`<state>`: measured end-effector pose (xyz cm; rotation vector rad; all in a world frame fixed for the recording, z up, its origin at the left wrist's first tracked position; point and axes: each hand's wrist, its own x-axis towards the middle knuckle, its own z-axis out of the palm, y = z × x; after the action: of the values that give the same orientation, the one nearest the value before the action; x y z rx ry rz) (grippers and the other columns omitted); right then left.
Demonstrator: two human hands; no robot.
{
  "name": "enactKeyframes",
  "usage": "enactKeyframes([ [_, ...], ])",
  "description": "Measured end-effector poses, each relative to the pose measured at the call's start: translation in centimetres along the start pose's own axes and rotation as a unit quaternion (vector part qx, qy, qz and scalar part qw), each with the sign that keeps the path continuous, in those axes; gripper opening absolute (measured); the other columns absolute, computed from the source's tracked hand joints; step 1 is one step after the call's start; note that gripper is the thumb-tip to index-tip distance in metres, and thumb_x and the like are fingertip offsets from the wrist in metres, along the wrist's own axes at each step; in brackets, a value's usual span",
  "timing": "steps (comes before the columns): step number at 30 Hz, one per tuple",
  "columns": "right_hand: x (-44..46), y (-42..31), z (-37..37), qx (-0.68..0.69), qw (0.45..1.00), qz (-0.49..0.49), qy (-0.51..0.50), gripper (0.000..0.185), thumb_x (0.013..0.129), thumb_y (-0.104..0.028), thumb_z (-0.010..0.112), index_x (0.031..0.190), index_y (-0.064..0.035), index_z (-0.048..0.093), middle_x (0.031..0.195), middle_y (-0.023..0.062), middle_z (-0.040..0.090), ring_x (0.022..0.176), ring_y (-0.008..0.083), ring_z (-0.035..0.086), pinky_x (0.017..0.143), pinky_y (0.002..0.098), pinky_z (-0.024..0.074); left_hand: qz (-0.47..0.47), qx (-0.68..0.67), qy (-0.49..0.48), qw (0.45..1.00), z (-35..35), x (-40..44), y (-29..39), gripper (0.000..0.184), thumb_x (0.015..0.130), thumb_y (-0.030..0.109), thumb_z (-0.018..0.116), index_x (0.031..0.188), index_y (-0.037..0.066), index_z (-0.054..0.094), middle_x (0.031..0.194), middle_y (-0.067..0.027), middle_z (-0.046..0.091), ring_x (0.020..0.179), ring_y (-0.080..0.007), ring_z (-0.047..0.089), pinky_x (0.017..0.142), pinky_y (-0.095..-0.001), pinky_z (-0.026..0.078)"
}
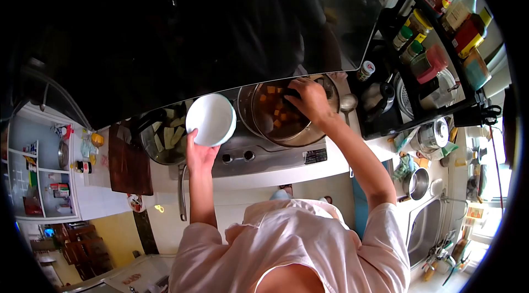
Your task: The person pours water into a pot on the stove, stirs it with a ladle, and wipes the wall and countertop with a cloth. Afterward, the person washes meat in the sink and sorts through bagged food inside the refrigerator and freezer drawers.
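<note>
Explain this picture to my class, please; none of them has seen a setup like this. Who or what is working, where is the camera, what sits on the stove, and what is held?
There is no machine here: one person works with two bare hands. The only picture comes from a camera worn on the head, looking forward and down, so the arms reach away from us.

On the stove sit a pan with pale, dark-skinned pieces, and a pot with orange cubes. A brown board lies to the left.

The left hand holds a white bowl, tilted so we see inside. The right hand is over the pot; its fingertips meet something dark, too unclear to name.
</note>
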<state>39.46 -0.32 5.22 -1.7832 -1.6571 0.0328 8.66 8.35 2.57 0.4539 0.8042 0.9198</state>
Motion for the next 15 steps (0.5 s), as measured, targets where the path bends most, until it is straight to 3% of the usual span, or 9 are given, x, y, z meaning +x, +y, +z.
enactKeyframes([
  [8, 1.8, 2.1, 7.0, 0.043, 0.999, -0.009, 0.027, 0.023, 0.07, -0.016, 0.068, 0.088, -0.0023, 0.063, 0.086, 0.016, 0.061, 0.083, 0.0343, 0.057, 0.073, 0.0406, 0.0465, 0.007, 0.028, 0.031, 0.999, -3.0, -3.7, 0.1, 0.064, 0.077, 0.035, 0.058, 0.13, 0.008, 0.036, 0.129, -0.0115, 0.045, 0.117, -0.0286, 0.045, 0.093, -0.0425, 0.041],
  [15, 1.2, 1.5, 6.1, 0.058, 0.997, 0.045, -0.004, 0.024, 0.073, -0.017, 0.067, 0.093, -0.0034, 0.062, 0.092, 0.0146, 0.06, 0.089, 0.0336, 0.057, 0.078, 0.0401, 0.0467, -0.021, 0.064, 0.024, 0.997, -0.7, -5.1, -1.3, 0.063, 0.078, 0.037, 0.058, 0.13, 0.009, 0.037, 0.125, -0.0098, 0.048, 0.114, -0.0268, 0.048, 0.089, -0.0406, 0.043],
])
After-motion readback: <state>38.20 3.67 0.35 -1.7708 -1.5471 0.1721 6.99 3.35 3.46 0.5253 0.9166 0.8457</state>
